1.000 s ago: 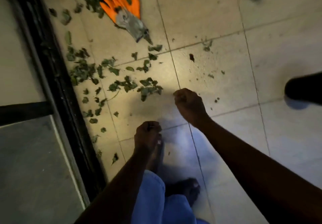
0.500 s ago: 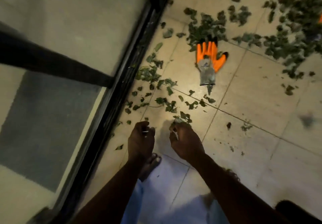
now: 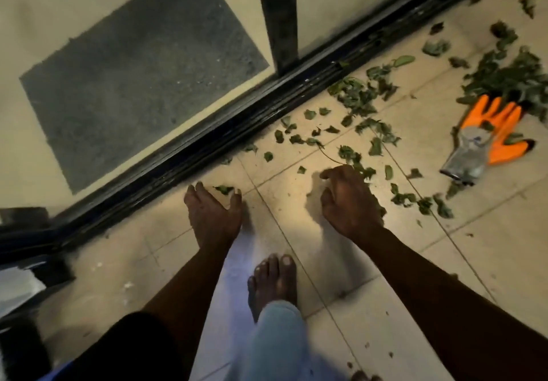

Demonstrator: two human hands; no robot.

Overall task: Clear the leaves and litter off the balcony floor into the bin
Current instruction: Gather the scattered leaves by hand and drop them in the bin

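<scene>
A grey mat [image 3: 142, 78] lies at the left behind the glass, and a black door track [image 3: 237, 125] runs diagonally beside it. Just right of the track the left hand [image 3: 212, 217] reaches down over the tiled floor [image 3: 489, 247], its grip apart, thumb and fingers spread either side of one leaf [image 3: 224, 189]. A bare foot [image 3: 274, 282] stands below, between the arms. The right hand [image 3: 350, 205] is over the edge of the scattered leaves [image 3: 358, 99] with fingers half curled; whether its grip holds any cannot be told. The leaves are strewn from the track rightward to an orange and grey glove [image 3: 486, 140] lying flat.
</scene>
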